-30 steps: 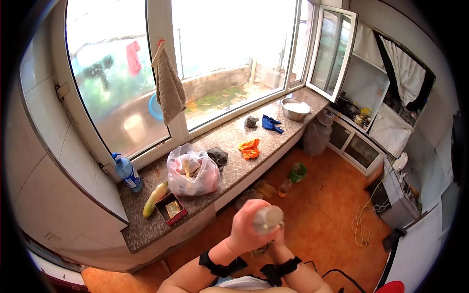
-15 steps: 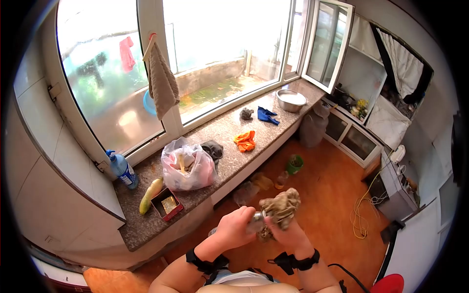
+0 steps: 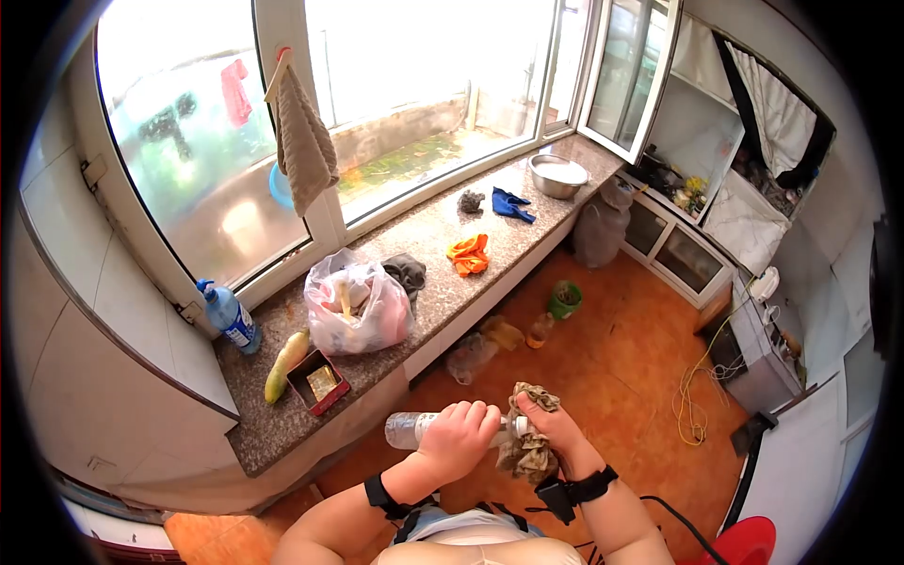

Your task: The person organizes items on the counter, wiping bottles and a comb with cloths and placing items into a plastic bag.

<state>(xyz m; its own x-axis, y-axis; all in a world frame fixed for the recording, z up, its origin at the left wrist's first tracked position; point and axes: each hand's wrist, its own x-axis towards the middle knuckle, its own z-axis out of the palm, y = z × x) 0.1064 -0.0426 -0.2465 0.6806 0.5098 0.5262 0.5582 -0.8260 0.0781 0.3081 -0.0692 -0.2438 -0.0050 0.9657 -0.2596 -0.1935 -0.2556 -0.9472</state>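
Presently: one clear plastic bottle (image 3: 405, 430), near-horizontal above the orange floor (image 3: 621, 348), held in my left hand (image 3: 457, 441); likely light, thin-walled, dentable, best gripped lightly mid-body. One crumpled brown patterned cloth (image 3: 527, 460), soft, bunched in my right hand (image 3: 557, 427) at the bottle's neck.

Left of centre, the counter's front edge (image 3: 411, 362) stands between the left hand (image 3: 458, 439) and a close cluster: the plastic bag (image 3: 363, 318), red box (image 3: 333, 399), long vegetable (image 3: 285, 365) and pump bottle (image 3: 229, 317). Mid-frame, a hand could pass between the dark cloth (image 3: 406, 273) and orange cloth (image 3: 468, 255); the metal bowl (image 3: 557, 180) blocks farther along, upper right.
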